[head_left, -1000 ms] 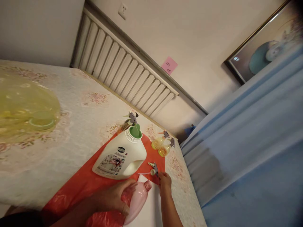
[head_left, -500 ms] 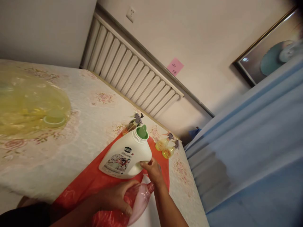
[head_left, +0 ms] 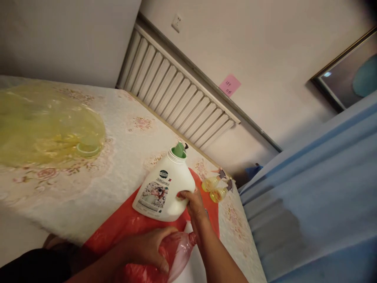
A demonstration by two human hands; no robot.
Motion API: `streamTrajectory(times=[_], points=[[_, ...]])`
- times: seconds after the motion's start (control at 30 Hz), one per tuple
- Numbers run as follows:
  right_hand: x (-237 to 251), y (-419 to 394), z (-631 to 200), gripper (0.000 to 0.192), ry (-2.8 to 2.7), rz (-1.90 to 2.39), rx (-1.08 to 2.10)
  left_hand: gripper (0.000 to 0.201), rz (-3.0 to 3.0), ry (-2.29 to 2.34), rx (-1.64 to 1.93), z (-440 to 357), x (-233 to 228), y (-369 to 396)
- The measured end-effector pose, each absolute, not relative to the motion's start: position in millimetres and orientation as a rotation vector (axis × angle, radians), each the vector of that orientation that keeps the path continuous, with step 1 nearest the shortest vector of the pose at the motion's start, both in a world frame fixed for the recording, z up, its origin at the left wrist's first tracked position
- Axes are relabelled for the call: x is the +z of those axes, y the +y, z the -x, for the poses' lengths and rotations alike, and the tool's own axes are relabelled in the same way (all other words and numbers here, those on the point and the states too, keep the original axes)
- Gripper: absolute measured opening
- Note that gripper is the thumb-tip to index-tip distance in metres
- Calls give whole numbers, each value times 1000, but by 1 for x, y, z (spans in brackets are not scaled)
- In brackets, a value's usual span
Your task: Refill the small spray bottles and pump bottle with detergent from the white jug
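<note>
Floral tablecloth (head_left: 88,188) w/ red plastic sheet (head_left: 118,232) on top. One white detergent jug (head_left: 165,188), cap off, upright on the sheet; right hand (head_left: 193,202) wrapped round its handle. Left hand (head_left: 147,247) clasps one pink bottle (head_left: 178,251) lying tilted, neck toward jug. Best to steady both. Two yellow spray bottles (head_left: 215,188) beyond.
</note>
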State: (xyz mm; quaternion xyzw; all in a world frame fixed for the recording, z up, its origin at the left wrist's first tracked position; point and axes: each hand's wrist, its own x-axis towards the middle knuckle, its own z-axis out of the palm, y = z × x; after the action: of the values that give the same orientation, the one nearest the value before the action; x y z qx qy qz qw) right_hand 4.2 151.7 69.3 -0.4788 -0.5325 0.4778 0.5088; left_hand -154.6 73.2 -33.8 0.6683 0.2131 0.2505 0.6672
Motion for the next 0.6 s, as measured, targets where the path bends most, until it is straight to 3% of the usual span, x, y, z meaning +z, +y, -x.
streamTrajectory(times=[0.1,0.6], points=[[79,157,8,16,-1299,1136,1170,104,-1458,527,495,154,-33,74],[176,162,-7,27,-1331,1106,832,99,-1447,630,544,161,-3,70]])
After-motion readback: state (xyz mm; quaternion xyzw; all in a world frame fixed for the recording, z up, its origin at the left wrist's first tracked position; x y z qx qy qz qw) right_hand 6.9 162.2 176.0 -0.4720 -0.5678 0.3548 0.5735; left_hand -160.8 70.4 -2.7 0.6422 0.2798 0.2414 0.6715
